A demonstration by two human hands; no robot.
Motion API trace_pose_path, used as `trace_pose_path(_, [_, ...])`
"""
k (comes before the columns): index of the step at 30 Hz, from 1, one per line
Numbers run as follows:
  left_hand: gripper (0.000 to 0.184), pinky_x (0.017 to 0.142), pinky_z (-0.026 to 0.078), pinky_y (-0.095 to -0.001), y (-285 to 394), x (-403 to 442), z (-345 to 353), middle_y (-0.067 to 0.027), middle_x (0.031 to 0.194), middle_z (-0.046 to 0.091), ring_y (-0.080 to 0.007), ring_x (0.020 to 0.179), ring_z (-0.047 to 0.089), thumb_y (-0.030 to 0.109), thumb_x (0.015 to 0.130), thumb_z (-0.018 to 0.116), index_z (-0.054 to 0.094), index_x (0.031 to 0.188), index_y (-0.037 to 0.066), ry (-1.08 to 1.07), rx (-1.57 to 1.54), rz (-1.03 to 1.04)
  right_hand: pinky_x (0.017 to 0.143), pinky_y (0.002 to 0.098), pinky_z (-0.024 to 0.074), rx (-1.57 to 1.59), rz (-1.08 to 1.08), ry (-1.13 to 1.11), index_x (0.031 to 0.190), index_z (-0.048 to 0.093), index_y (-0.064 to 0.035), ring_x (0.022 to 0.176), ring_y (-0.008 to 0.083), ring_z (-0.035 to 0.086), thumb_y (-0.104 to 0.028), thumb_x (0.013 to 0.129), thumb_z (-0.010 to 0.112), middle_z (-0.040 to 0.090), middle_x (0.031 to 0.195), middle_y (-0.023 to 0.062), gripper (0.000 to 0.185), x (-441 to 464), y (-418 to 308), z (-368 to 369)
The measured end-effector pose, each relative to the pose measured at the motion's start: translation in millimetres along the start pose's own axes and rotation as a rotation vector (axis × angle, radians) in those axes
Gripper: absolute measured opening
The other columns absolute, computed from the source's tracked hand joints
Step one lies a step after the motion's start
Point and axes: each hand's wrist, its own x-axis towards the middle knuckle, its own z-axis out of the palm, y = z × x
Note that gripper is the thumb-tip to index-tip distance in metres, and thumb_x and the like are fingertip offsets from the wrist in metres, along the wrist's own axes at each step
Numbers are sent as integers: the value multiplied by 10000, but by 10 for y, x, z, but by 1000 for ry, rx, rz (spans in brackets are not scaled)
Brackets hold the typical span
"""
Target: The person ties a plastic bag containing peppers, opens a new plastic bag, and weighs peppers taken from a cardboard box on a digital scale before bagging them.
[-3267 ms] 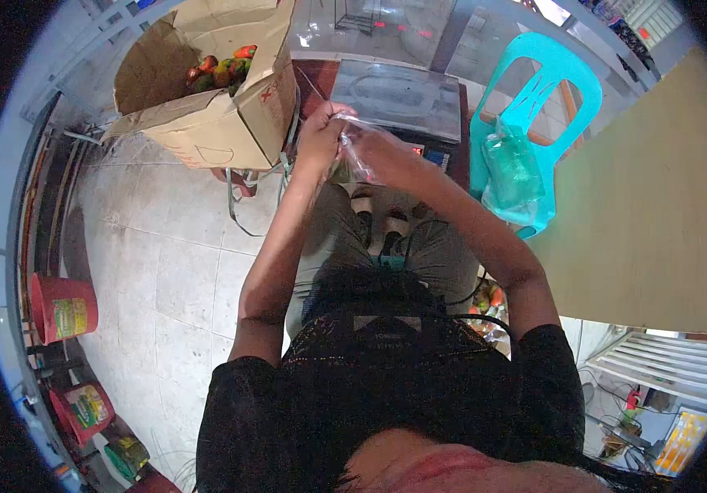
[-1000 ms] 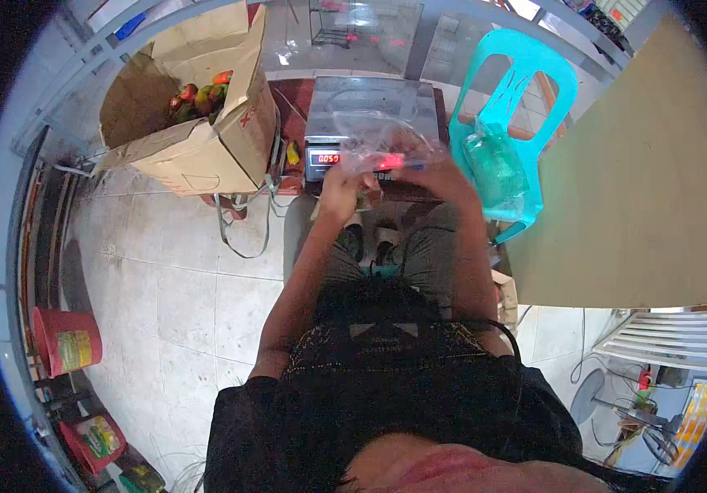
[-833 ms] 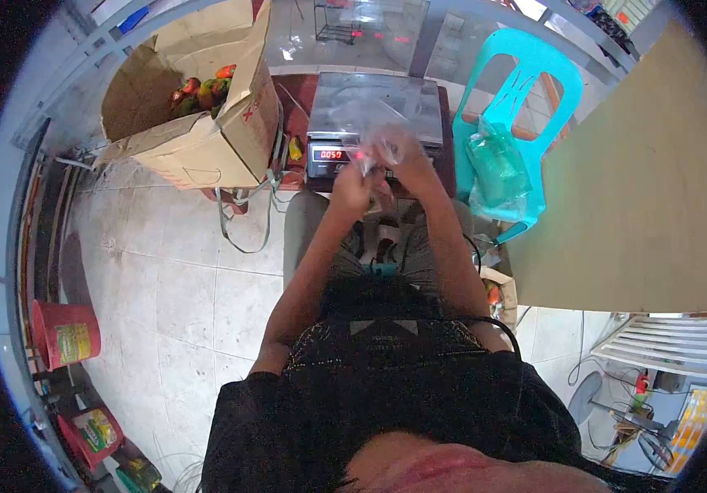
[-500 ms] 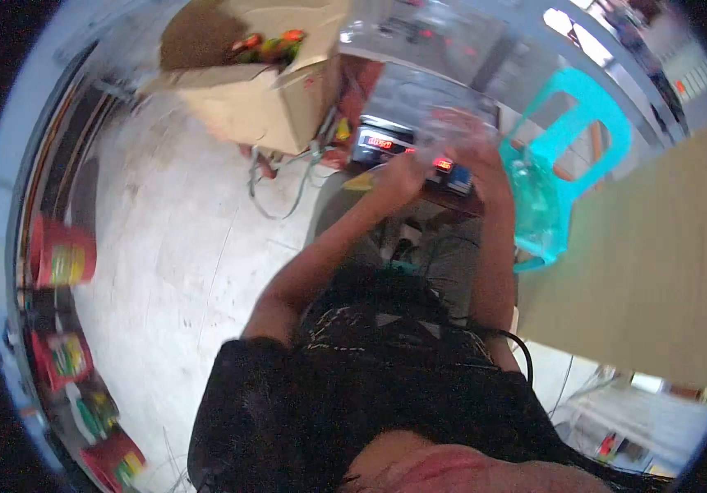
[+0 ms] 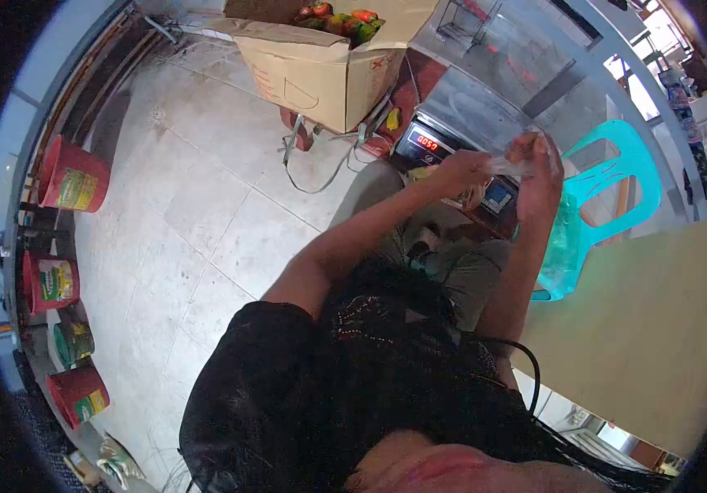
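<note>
A clear plastic bag (image 5: pixel 501 167) is stretched between my two hands, in front of a digital scale. My left hand (image 5: pixel 462 172) grips its left end, fingers closed. Curled around the other end is my right hand (image 5: pixel 541 168), higher and further right. Behind them stands the scale (image 5: pixel 427 141), its red digits lit and its keypad showing below my hands. The scale's metal plate (image 5: pixel 472 103) lies just beyond. Something yellowish shows partly beneath my left wrist; I cannot make out what it is.
An open cardboard box (image 5: pixel 304 78) of red and green vegetables stands at the back. To the right are a teal plastic chair (image 5: pixel 616 181) with green plastic bags (image 5: pixel 563 246) on it and a tan board (image 5: pixel 641 320). Red pots (image 5: pixel 74 177) line the left wall.
The view has shifted, so the scene sits lower and further right. My hands have drawn apart slightly, with the plastic bag pulled out between them, and the scale's display is less covered.
</note>
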Motion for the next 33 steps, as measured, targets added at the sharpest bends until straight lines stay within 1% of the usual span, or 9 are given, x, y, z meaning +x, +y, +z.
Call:
trace_pose_path(7, [303,746,502,-372,-22,-96,143,-141,856,665,-276,824,654,220,839,587,599,1062,14,59,333,94,591,256,378,191,23,-22,879,570,5,580,122,434,-322,944,503,458,660,12,340,-74,152,-160])
trace_pose_path(11, [358,845,463,-398,135,-124,63,-194,1008,639,-321,978,613,231,830,586,589,1122,23,186,385,103,664,270,416,152,-151,66,1095,534,23,663,142,478,-296,956,481,487,705,33,351,-26,-51,-197])
trace_pose_path(14, [363,856,458,-399,-472,-131,178,-202,1038,624,-323,1000,600,233,832,568,580,1123,16,357,229,100,812,305,448,-110,-198,324,1219,473,19,860,190,552,-311,957,472,575,891,97,422,134,-51,-369])
trace_pose_path(19, [325,785,479,-404,-393,-157,106,-167,920,656,-345,859,631,217,841,512,598,1063,-3,376,205,7,991,360,380,301,-3,199,1319,400,-8,1116,250,515,-130,946,403,513,1257,127,393,-108,416,-422])
trace_pose_path(20, [341,791,466,-427,-320,-158,102,-201,932,637,-377,879,606,205,814,528,592,1082,4,399,166,75,984,348,390,-140,-109,156,1298,429,-16,1103,233,524,-134,935,437,539,1217,114,382,-203,572,-464])
trace_pose_path(22, [352,785,453,-456,-267,-155,98,-235,927,616,-412,881,580,200,796,533,587,1087,9,408,147,158,929,315,421,-284,-58,35,1217,505,-23,1042,192,549,-131,908,511,587,1120,82,327,-304,653,-460])
trace_pose_path(23, [342,772,451,-463,-366,-164,121,-234,910,615,-415,865,579,208,805,520,588,1073,7,393,170,170,880,295,441,24,73,-39,1157,552,-22,994,167,564,-123,892,551,609,1065,62,285,-337,636,-397])
trace_pose_path(26, [304,733,444,-474,-379,-205,166,-217,854,607,-413,816,575,220,832,483,591,1017,5,288,315,116,733,264,448,-87,25,16,974,616,-37,795,117,554,-128,848,603,596,870,12,156,-185,440,-354])
trace_pose_path(33, [264,689,438,-465,-529,-330,150,-186,766,593,-381,763,580,231,850,450,602,938,33,160,323,-64,676,220,405,-44,-10,204,927,620,-42,747,66,509,-163,851,626,601,858,8,143,-30,-103,-497])
